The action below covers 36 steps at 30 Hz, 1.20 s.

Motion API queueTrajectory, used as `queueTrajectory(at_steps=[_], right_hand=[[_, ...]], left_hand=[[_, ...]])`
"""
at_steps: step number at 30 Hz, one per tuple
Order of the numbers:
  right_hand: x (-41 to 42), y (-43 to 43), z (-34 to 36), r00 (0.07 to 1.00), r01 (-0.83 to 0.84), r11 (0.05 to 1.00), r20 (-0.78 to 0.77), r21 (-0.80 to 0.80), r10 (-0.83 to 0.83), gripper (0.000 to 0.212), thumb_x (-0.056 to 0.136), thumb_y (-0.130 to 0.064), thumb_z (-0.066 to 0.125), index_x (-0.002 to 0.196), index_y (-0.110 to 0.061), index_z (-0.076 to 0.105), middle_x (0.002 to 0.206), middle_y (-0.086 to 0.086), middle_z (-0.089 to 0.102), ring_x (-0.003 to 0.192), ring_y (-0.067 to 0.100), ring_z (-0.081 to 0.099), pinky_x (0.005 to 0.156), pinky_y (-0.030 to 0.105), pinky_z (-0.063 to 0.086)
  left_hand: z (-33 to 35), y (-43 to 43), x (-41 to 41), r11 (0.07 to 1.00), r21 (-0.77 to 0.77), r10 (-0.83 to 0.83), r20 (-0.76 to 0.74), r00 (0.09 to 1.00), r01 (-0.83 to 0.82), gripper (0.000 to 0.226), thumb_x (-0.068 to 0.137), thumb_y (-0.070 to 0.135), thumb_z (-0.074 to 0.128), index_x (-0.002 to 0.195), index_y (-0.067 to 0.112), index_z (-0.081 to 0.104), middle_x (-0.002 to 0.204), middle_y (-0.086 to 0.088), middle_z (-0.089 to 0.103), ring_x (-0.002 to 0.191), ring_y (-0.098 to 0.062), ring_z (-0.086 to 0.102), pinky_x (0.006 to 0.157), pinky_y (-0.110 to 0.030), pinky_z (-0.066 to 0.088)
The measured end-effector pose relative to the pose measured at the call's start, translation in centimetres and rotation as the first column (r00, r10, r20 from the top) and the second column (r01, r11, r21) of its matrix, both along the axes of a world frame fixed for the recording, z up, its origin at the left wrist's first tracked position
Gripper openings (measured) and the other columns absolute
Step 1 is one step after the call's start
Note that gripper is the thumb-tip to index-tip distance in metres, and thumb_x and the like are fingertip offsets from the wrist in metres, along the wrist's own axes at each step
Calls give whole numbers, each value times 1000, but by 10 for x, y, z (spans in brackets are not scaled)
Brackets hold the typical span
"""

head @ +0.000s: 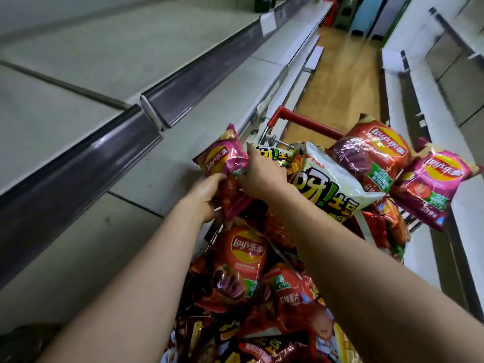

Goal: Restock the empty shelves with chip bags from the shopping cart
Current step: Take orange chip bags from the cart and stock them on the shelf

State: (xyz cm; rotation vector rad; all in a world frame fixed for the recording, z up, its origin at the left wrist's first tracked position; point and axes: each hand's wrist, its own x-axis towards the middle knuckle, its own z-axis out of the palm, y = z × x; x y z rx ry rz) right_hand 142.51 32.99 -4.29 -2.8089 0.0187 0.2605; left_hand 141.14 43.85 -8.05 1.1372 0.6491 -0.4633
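Note:
A shopping cart with a red handle [306, 123] stands in the aisle, heaped with chip bags. My right hand [262, 174] grips the lower edge of a small pink chip bag [220, 155], held up over the cart's left rim. My left hand [207, 195] holds a second pink-red bag [233, 200] just below it. A white bag with bold lettering [332, 179], a red bag [374, 153] and another pink bag [437, 179] lie on top of the pile. An orange bag [243, 255] sits lower in the cart. Bare grey shelves [78, 74] run along the left.
Dark price-rail strips [183, 82] edge the left shelves, with a white label [268, 22] on one. More bare white shelves [408, 82] line the right. A wooden floor aisle [343, 82] stretches ahead beyond the cart, with coloured items at its far end.

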Motion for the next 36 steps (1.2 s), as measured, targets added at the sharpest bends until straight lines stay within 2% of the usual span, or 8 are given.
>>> queueTrajectory(at_steps=[5,10,15,17,20,25,30,36], right_hand=[[-25,-3,21,992,23,957,116,288,-58,48,87,-30,62,131,-15,49,112,6,64,102,29,62,90,49,52],[-55,-13,47,987,40,904,122,427,-102,46,84,-41,62,123,-17,54,112,6,62,101,28,62,87,47,54],[-81,-47,87,986,141,910,31,390,-166,58,84,-68,54,116,-19,51,112,4,59,104,24,58,89,40,50],[-91,-63,98,989,149,885,-47,441,-143,48,85,-71,50,96,-24,51,101,-2,60,99,22,60,89,38,49],[-105,-82,100,990,139,817,-74,560,-117,56,85,-72,46,102,-22,63,106,1,68,101,22,64,96,42,50],[-119,-110,102,966,223,775,-29,591,-256,81,69,-87,45,101,-16,66,101,3,70,92,23,67,90,43,53],[-125,-133,112,951,276,704,-79,654,-299,100,66,-88,48,128,-10,54,126,5,62,115,26,60,100,36,46],[-124,-154,106,918,290,653,-12,700,-396,97,81,-78,44,150,-13,26,149,5,42,135,27,43,111,44,36]], left_hand=[[25,14,-15,985,-174,12,128,992,11,51,73,32,75,118,10,66,104,-17,73,83,-30,73,60,-38,59],[49,6,-43,961,-247,-75,210,975,127,34,83,32,65,109,10,67,92,-15,75,75,-26,74,56,-36,59],[68,-9,-55,941,-236,-157,334,929,244,98,32,35,99,120,11,65,110,-18,71,92,-30,72,68,-41,60],[78,-17,-58,940,-196,-194,365,910,279,107,20,35,100,119,12,66,108,-18,72,91,-31,72,67,-41,60],[91,-37,-65,941,-152,-225,390,893,304,114,17,36,100,122,13,64,108,-18,72,90,-31,72,64,-41,60],[115,-70,-75,931,-142,-258,393,883,335,63,66,49,74,119,16,64,106,-16,73,88,-30,73,70,-42,61],[124,-98,-76,961,-13,-244,429,870,276,39,82,37,67,117,20,64,106,-19,71,76,-27,73,72,-44,61],[130,-124,-82,911,28,-382,429,818,411,54,81,42,65,129,19,58,104,-14,73,81,-28,74,63,-38,61]])
